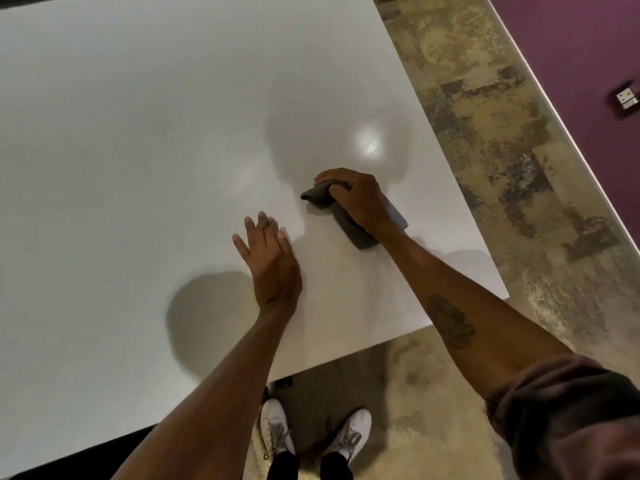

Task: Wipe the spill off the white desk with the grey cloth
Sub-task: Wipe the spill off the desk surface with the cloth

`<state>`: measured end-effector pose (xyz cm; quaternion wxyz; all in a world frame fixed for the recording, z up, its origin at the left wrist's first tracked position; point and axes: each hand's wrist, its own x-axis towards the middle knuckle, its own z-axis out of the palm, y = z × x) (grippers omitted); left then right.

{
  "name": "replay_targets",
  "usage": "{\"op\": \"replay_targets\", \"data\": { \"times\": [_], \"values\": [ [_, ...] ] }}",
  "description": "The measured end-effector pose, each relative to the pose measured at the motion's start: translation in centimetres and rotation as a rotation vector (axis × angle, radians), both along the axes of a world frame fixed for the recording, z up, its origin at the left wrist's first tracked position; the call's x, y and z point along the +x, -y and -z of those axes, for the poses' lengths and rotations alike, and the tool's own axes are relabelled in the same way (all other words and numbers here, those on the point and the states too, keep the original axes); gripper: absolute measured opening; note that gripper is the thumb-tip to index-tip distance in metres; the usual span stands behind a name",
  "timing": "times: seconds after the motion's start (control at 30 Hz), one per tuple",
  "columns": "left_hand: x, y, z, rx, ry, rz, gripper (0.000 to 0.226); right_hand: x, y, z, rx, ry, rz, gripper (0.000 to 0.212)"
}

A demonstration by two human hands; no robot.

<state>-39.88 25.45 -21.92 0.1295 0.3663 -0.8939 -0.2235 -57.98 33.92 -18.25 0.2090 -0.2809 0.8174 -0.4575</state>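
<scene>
The white desk (138, 150) fills most of the head view. My right hand (356, 199) presses down on the bunched grey cloth (349, 226), which lies on the desk near its right edge; the fingers curl over the cloth's far end. My left hand (270, 258) rests flat on the desk with fingers spread, a short way left of the cloth and nearer to me, holding nothing. A glossy patch (370, 145) shines on the desk just beyond the cloth; whether it is liquid or a light's reflection I cannot tell.
The desk's right edge (460, 188) and near edge (346, 355) drop to a mottled brown floor (502, 133). My white shoes (311, 434) stand below the near edge. A purple wall (571, 36) with a small metal fitting (625, 98) lies at far right.
</scene>
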Motion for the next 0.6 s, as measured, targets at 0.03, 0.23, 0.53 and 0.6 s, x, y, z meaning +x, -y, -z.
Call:
{"op": "replay_targets", "data": {
  "times": [0.03,0.23,0.53,0.6],
  "values": [
    [0.1,0.1,0.1,0.012,-0.010,0.011,0.049,1.1,-0.4,0.0,0.005,-0.013,-0.014,0.028],
    [1.4,1.1,-0.4,0.290,-0.152,-0.001,0.050,7.6,-2.8,0.8,0.035,-0.049,-0.039,0.029],
    [7.0,4.5,-1.4,0.215,0.014,0.302,0.044,16.9,-5.0,1.1,0.056,-0.017,-0.019,0.025],
    [7.9,4.2,-2.0,0.286,0.021,0.273,0.044,18.4,-5.3,0.7,0.056,0.013,-0.026,0.025]
  ]
}}
